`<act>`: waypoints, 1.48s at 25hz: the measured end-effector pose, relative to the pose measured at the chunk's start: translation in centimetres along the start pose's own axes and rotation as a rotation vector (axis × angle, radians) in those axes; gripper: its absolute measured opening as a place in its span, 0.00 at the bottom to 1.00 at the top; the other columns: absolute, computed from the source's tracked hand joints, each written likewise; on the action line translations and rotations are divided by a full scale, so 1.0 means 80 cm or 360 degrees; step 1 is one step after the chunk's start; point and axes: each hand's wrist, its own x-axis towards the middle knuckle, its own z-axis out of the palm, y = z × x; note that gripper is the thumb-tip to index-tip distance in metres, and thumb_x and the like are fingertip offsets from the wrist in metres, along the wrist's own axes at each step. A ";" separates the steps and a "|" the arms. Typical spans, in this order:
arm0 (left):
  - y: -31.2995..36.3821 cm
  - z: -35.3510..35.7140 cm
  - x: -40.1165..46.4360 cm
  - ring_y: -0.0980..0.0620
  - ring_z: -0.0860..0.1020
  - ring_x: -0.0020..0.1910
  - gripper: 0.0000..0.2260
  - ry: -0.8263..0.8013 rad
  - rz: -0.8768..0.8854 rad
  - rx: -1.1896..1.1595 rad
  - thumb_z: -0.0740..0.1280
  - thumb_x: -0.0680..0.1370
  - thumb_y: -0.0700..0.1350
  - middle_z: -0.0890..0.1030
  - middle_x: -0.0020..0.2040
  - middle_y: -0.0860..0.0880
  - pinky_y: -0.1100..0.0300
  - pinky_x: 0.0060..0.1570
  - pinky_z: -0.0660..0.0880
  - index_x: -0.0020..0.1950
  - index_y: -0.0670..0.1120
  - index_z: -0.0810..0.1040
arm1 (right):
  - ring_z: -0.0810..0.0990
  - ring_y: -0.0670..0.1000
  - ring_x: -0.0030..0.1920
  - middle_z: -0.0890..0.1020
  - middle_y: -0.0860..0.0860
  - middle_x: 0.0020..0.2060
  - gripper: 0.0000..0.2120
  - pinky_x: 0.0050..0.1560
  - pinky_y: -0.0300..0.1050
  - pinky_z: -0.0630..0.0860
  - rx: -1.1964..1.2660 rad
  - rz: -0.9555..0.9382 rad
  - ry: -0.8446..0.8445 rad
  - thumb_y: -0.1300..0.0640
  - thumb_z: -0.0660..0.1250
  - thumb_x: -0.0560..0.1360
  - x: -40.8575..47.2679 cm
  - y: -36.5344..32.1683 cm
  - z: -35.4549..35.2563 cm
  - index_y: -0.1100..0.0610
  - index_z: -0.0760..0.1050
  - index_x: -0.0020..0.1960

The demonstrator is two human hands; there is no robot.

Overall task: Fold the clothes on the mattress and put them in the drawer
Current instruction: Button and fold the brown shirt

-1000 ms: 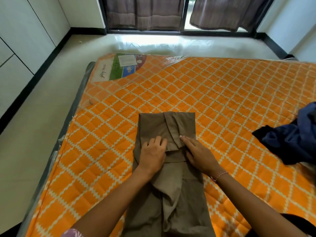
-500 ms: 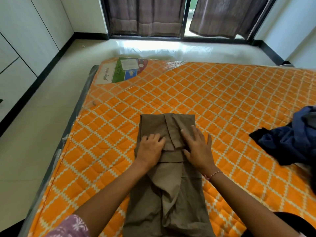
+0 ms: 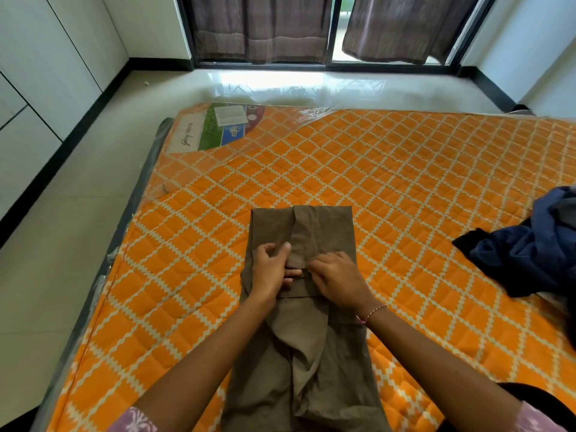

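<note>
1. Head view: brown shirt (image 3: 304, 353), sides folded inward into a long strip, flat on orange quilted mattress (image 3: 405, 198), far end toward window.
2. Left hand (image 3: 271, 272): fingers curled, pinching central folded flap.
3. Right hand (image 3: 338, 280): fingers curled onto same flap edge.
4. Thin, soft, light cloth, likely to slip out of its creases; best gripped at both near corners.
5. Navy clothes heap (image 3: 526, 244), unfolded, well apart at right.

Garment (image 3: 300, 363) on mattress (image 3: 405, 188), pile (image 3: 530, 247) right
</note>
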 end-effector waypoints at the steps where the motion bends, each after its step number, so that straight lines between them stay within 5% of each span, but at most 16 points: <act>1: 0.004 0.005 0.000 0.53 0.80 0.31 0.15 0.0016 -0.0102 0.0076 0.64 0.80 0.43 0.80 0.43 0.46 0.62 0.29 0.76 0.65 0.42 0.68 | 0.81 0.55 0.39 0.82 0.52 0.38 0.17 0.41 0.45 0.73 0.0077 0.0101 -0.0007 0.53 0.54 0.73 0.004 0.000 -0.005 0.56 0.80 0.43; 3: 0.000 0.008 -0.001 0.51 0.81 0.42 0.24 0.0123 0.0282 0.0857 0.67 0.77 0.44 0.80 0.50 0.46 0.56 0.42 0.80 0.71 0.43 0.64 | 0.79 0.57 0.56 0.81 0.55 0.55 0.23 0.51 0.50 0.74 0.0087 0.0251 -0.0088 0.46 0.51 0.75 0.013 0.003 -0.012 0.56 0.79 0.57; 5: -0.018 0.002 0.013 0.44 0.72 0.67 0.31 0.0254 0.1154 0.1762 0.67 0.77 0.48 0.71 0.69 0.43 0.50 0.60 0.73 0.77 0.46 0.58 | 0.54 0.54 0.76 0.57 0.52 0.76 0.39 0.71 0.57 0.56 -0.0011 0.0277 -0.0437 0.30 0.37 0.72 0.012 0.016 -0.004 0.50 0.55 0.77; 6: -0.015 -0.002 0.018 0.43 0.61 0.74 0.31 0.0046 0.1404 0.2117 0.63 0.78 0.51 0.60 0.76 0.42 0.49 0.67 0.65 0.78 0.48 0.54 | 0.43 0.52 0.77 0.45 0.50 0.77 0.44 0.74 0.57 0.46 -0.0051 0.0273 -0.0635 0.25 0.29 0.66 0.006 0.026 0.002 0.46 0.41 0.76; 8: -0.012 -0.012 0.029 0.47 0.45 0.78 0.28 -0.0555 0.1294 0.2539 0.52 0.82 0.56 0.44 0.79 0.47 0.50 0.74 0.49 0.78 0.53 0.44 | 0.37 0.51 0.77 0.37 0.49 0.77 0.46 0.74 0.56 0.44 -0.0061 0.0282 -0.0872 0.22 0.21 0.57 -0.006 0.042 0.011 0.43 0.30 0.71; 10: -0.019 -0.020 0.032 0.49 0.42 0.78 0.28 -0.0711 0.1077 0.2667 0.48 0.82 0.60 0.40 0.79 0.48 0.51 0.74 0.44 0.78 0.54 0.39 | 0.39 0.52 0.77 0.38 0.50 0.77 0.47 0.74 0.55 0.49 -0.0009 0.0392 -0.0943 0.22 0.20 0.56 -0.020 0.049 0.006 0.43 0.29 0.71; 12: -0.034 -0.038 0.022 0.47 0.48 0.78 0.28 -0.0555 0.1102 0.2668 0.44 0.81 0.60 0.45 0.79 0.46 0.50 0.74 0.49 0.78 0.52 0.43 | 0.46 0.54 0.77 0.44 0.53 0.78 0.45 0.73 0.55 0.56 -0.0028 0.0333 -0.0863 0.25 0.22 0.64 -0.038 0.044 -0.010 0.47 0.33 0.74; 14: -0.051 -0.071 -0.005 0.42 0.65 0.73 0.27 -0.0544 0.1290 0.2547 0.46 0.79 0.54 0.62 0.75 0.41 0.49 0.68 0.65 0.77 0.49 0.57 | 0.60 0.57 0.75 0.58 0.58 0.76 0.32 0.66 0.56 0.68 -0.0126 0.0082 -0.0765 0.38 0.36 0.79 -0.067 0.035 -0.032 0.53 0.46 0.78; 16: -0.073 -0.121 -0.024 0.41 0.74 0.65 0.25 -0.0654 0.1634 0.2603 0.52 0.77 0.48 0.72 0.69 0.40 0.50 0.59 0.73 0.75 0.48 0.62 | 0.64 0.57 0.72 0.63 0.59 0.73 0.32 0.64 0.55 0.72 -0.0282 -0.0282 -0.0666 0.49 0.52 0.75 -0.119 0.038 -0.041 0.54 0.51 0.77; 20: -0.092 -0.200 -0.048 0.44 0.59 0.75 0.34 -0.0972 0.2027 0.2673 0.50 0.79 0.65 0.60 0.76 0.42 0.50 0.67 0.58 0.79 0.47 0.48 | 0.50 0.55 0.77 0.50 0.58 0.77 0.48 0.72 0.53 0.51 -0.0348 -0.0767 -0.0850 0.32 0.58 0.68 -0.174 0.016 -0.051 0.57 0.47 0.78; 23: -0.085 -0.213 -0.057 0.43 0.48 0.77 0.50 -0.1228 0.2048 0.2849 0.51 0.69 0.77 0.47 0.79 0.41 0.49 0.73 0.47 0.79 0.43 0.48 | 0.50 0.58 0.76 0.51 0.60 0.76 0.55 0.73 0.54 0.48 -0.0515 -0.0866 -0.0868 0.36 0.63 0.60 -0.162 -0.011 -0.048 0.59 0.44 0.78; 26: -0.075 -0.177 -0.059 0.42 0.49 0.77 0.48 -0.1222 0.2014 0.2784 0.56 0.70 0.72 0.47 0.78 0.41 0.47 0.73 0.50 0.79 0.44 0.45 | 0.48 0.61 0.76 0.52 0.62 0.75 0.48 0.73 0.57 0.49 -0.0487 -0.0811 -0.0743 0.43 0.61 0.66 -0.134 -0.022 -0.058 0.59 0.44 0.78; 30: -0.053 -0.137 -0.050 0.45 0.46 0.78 0.45 -0.1485 0.1625 0.2928 0.56 0.69 0.68 0.44 0.79 0.45 0.50 0.73 0.50 0.76 0.54 0.35 | 0.43 0.50 0.77 0.43 0.48 0.76 0.42 0.74 0.53 0.47 -0.0201 -0.0741 -0.1235 0.33 0.51 0.72 -0.108 -0.025 -0.059 0.52 0.36 0.76; 33: -0.037 -0.130 -0.062 0.52 0.40 0.77 0.51 -0.1722 0.1145 0.2644 0.42 0.59 0.76 0.40 0.78 0.49 0.53 0.73 0.42 0.77 0.53 0.41 | 0.46 0.43 0.75 0.46 0.42 0.75 0.36 0.75 0.46 0.48 0.0470 -0.0196 -0.1522 0.31 0.42 0.76 -0.123 -0.040 -0.055 0.49 0.41 0.76; 35: -0.034 -0.131 -0.066 0.56 0.43 0.76 0.44 -0.1849 0.0602 0.2234 0.42 0.70 0.75 0.44 0.78 0.52 0.58 0.73 0.43 0.79 0.50 0.48 | 0.56 0.45 0.74 0.54 0.42 0.74 0.20 0.74 0.45 0.59 0.1264 0.0369 -0.1545 0.49 0.47 0.83 -0.128 -0.037 -0.060 0.47 0.49 0.74; 37: -0.029 -0.130 -0.054 0.52 0.55 0.75 0.32 -0.1859 0.0068 0.1664 0.54 0.81 0.61 0.54 0.77 0.48 0.60 0.74 0.56 0.77 0.42 0.55 | 0.64 0.51 0.72 0.57 0.39 0.72 0.19 0.72 0.50 0.64 0.1598 0.0784 -0.1496 0.50 0.49 0.83 -0.117 -0.025 -0.068 0.41 0.49 0.72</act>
